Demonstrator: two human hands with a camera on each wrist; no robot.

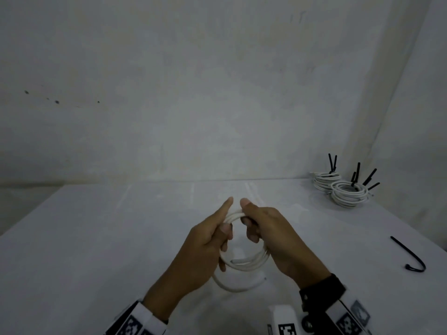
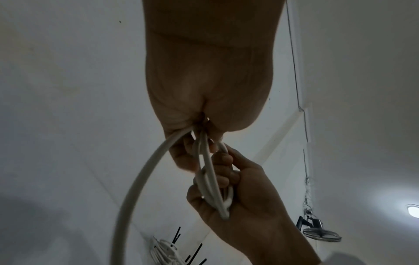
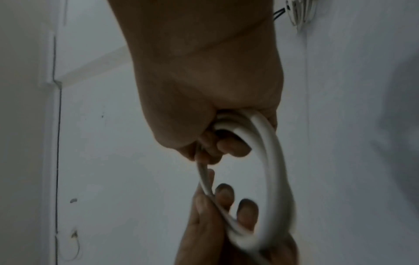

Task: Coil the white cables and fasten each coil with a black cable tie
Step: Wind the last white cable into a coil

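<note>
both hands hold one white cable coil (image 1: 244,259) above the surface (image 1: 96,238): the left hand (image 1: 205,240) curls round its left side, the right hand (image 1: 273,233) grips its right side, thumbs nearly meeting on top. a loose tail (image 1: 229,286) droops below; if either grip slackens, the loops will likely spring apart. further right lies a spare black tie (image 1: 408,256), well apart. farthest back sit finished coils (image 1: 343,189), already tied.

left hand (image 1: 208,240) — fingers curled, gripping | right hand (image 1: 268,228) — likewise
</note>
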